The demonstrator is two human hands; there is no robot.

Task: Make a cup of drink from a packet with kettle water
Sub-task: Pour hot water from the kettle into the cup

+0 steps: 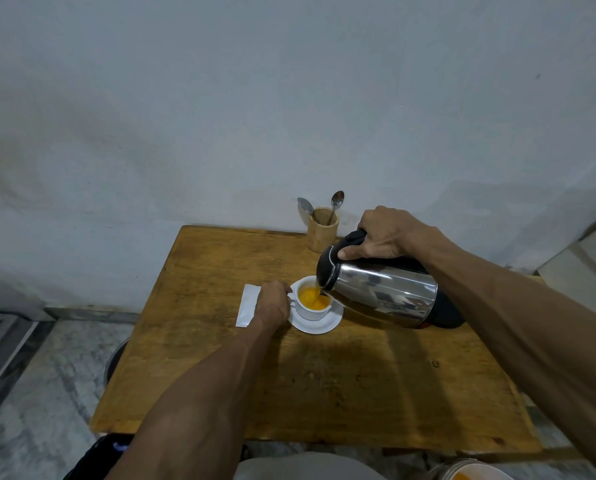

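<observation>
Your right hand (383,233) was wrapped tight round the black handle of the kettle (383,292), its fingers curled out of sight behind the grip, only the thumb showing on top. The kettle was tipped toward 9 o'clock, spout over the cup (311,310), and its base hid part of the worktop (324,386) behind it. The stream itself was hard to make out against the dark spout. The cup held orange liquid and stood on a saucer (319,325) near the middle of the worktop.

Your left hand (272,304) was closed at the cup's handle on the 9 o'clock side; the fingers covered the handle, so I cannot tell exactly how they gripped it. It also hid the right edge of the white packet (249,304), which lay flat just at 9 o'clock from the saucer. No writing could be read on the packet or the kettle.

At 12 o'clock, by the wall, a wooden holder (322,233) held two spoons (337,200), their handles hidden inside. At the bottom right a bowl (476,472) with something orange was cut off by the frame.
</observation>
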